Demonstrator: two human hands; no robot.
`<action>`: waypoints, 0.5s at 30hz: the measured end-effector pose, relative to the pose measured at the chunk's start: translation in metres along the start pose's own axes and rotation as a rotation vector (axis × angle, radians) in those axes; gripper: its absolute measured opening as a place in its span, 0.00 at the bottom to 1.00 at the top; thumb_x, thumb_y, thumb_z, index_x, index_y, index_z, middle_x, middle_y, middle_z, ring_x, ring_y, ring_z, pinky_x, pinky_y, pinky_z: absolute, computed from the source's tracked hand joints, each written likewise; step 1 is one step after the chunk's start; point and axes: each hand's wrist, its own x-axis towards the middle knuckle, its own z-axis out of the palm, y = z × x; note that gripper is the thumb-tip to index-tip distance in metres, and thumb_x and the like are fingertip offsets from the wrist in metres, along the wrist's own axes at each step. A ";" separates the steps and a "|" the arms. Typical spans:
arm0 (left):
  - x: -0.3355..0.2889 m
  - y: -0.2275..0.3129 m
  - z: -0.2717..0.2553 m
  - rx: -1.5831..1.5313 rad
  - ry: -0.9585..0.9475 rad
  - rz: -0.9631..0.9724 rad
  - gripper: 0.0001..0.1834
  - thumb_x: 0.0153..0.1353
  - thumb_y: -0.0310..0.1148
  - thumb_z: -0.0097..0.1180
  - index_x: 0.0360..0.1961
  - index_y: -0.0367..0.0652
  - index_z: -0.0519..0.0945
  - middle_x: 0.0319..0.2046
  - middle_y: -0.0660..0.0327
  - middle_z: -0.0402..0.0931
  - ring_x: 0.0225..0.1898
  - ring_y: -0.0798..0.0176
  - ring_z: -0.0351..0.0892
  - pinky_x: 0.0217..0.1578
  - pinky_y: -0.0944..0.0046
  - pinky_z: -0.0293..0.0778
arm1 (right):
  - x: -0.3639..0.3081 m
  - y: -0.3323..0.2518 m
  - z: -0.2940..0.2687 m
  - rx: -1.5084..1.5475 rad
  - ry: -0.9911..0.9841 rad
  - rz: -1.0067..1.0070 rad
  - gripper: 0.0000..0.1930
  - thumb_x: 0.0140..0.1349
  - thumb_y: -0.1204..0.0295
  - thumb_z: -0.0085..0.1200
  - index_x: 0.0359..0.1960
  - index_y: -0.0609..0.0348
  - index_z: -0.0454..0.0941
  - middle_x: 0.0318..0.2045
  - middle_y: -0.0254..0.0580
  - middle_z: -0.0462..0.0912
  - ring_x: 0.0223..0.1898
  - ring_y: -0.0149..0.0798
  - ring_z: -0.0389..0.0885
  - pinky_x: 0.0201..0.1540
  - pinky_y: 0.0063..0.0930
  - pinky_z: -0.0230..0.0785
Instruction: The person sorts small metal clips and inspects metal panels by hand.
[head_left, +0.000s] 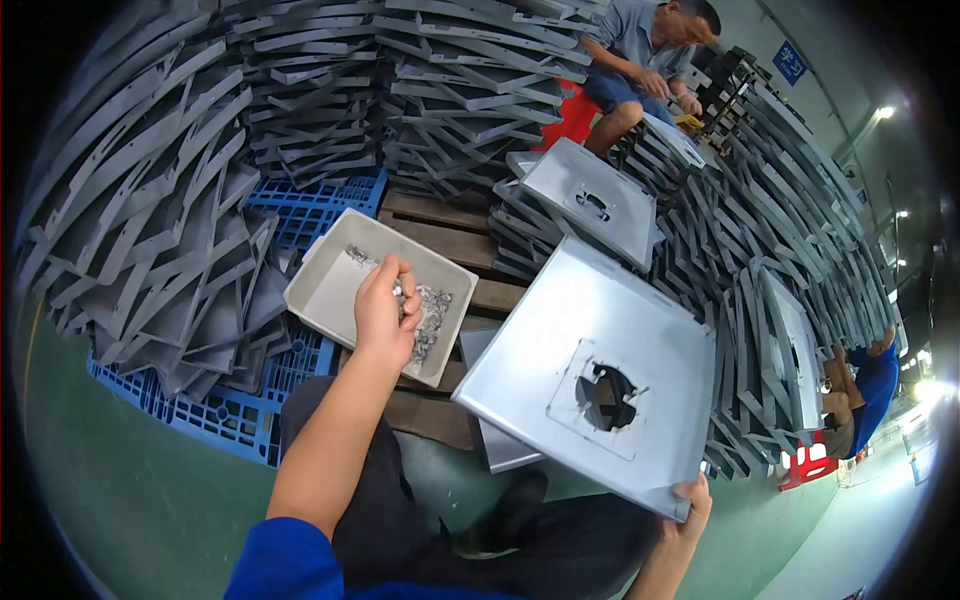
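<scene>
My left hand [384, 315] is over a cream plastic bin [325, 285], its fingers curled around small shiny metal pieces. Their exact kind is too small to tell. More of these small metal parts [432, 315] lie in a loose heap in the bin, beside the hand. At the lower right, my right hand [688, 508] grips the near corner of a silver-grey sheet-metal panel [510, 365]. The panel is tilted above my lap, with folded edges and a round cut-out in its face. Some small studs stand around that hole.
Another panel with a cut-out [625, 220] tops a stack just beyond. Tall stacks of grey panels [450, 90] rise at the back, left and right. A blue plastic pallet [250, 410] and a wooden pallet [430, 418] lie below. A seated person [640, 60] works at the far right.
</scene>
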 end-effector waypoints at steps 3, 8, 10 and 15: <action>-0.002 -0.005 0.004 -0.003 -0.006 0.007 0.12 0.70 0.40 0.44 0.36 0.43 0.69 0.21 0.67 0.65 0.16 0.75 0.60 0.11 0.75 0.50 | 0.025 -0.008 0.016 0.028 0.010 -0.036 0.28 0.38 0.75 0.50 0.48 0.72 0.71 0.39 0.44 0.78 0.39 0.39 0.78 0.47 0.28 0.70; -0.003 -0.018 0.012 0.051 -0.008 -0.037 0.12 0.70 0.40 0.44 0.35 0.43 0.69 0.19 0.66 0.64 0.15 0.74 0.60 0.11 0.74 0.50 | 0.108 -0.008 0.081 0.131 -0.196 -0.104 0.25 0.43 0.77 0.48 0.48 0.71 0.72 0.43 0.44 0.77 0.44 0.39 0.76 0.51 0.31 0.68; 0.000 -0.021 0.011 0.080 -0.006 -0.037 0.12 0.70 0.40 0.45 0.34 0.44 0.70 0.19 0.66 0.65 0.15 0.74 0.60 0.11 0.74 0.49 | 0.156 0.002 0.102 0.152 -0.225 -0.119 0.23 0.45 0.79 0.46 0.48 0.71 0.72 0.42 0.43 0.78 0.42 0.39 0.77 0.49 0.31 0.69; 0.007 -0.027 0.024 0.113 -0.005 -0.037 0.13 0.71 0.41 0.45 0.33 0.44 0.70 0.18 0.67 0.65 0.14 0.75 0.60 0.12 0.75 0.49 | 0.256 0.015 0.152 0.230 -0.191 -0.062 0.13 0.46 0.81 0.48 0.36 0.65 0.72 0.38 0.40 0.76 0.38 0.40 0.76 0.46 0.30 0.71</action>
